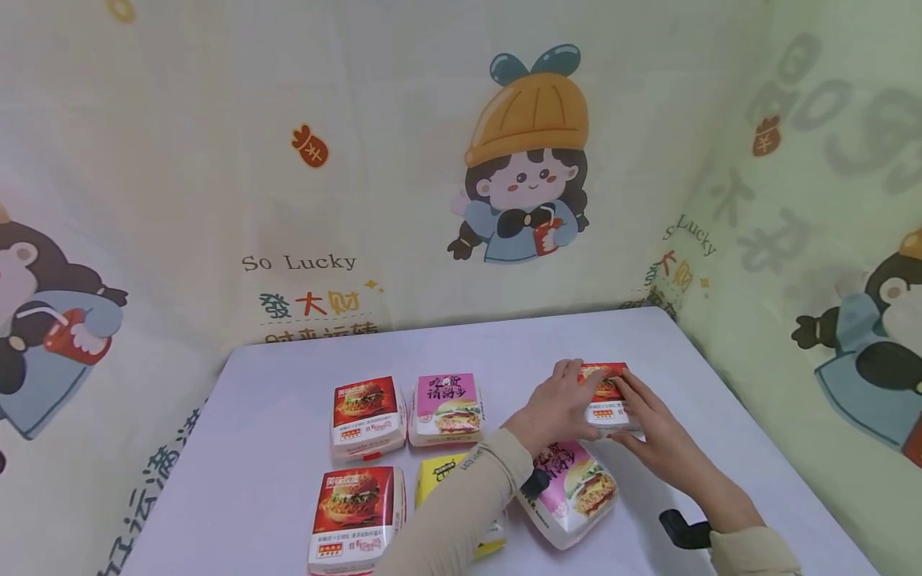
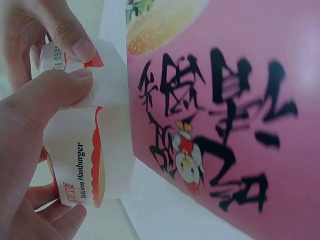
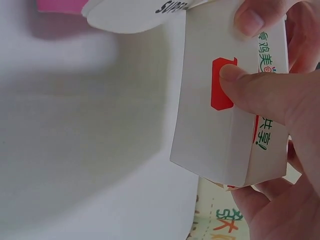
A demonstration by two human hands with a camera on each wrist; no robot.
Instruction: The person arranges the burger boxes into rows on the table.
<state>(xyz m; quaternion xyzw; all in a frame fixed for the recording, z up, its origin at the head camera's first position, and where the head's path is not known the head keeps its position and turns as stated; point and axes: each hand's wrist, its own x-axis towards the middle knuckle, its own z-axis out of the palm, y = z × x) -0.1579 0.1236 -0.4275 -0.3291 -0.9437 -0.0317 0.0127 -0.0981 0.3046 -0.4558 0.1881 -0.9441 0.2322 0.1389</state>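
Both hands are at a red and white hamburger box [image 1: 611, 414] at the right rear of the table. My left hand [image 1: 558, 406] grips its left side, and my right hand [image 1: 666, 448] grips its right side. In the right wrist view, the right thumb presses a red tab on the box's white front [image 3: 205, 125], with the left thumb close by. Fingers curl round the far side. "Delicious Hamburger" is printed on the box side [image 2: 75, 165] in the left wrist view. A tilted pink burger box [image 1: 576, 488] lies just in front of the hands.
To the left on the white table [image 1: 238, 448] stand two red burger boxes [image 1: 367, 412], one behind the other, and another pink box [image 1: 446, 404]. A yellow box [image 1: 435, 472] is partly hidden by the left sleeve [image 1: 461, 512]. Printed cloth [image 1: 403, 200] hangs behind the table.
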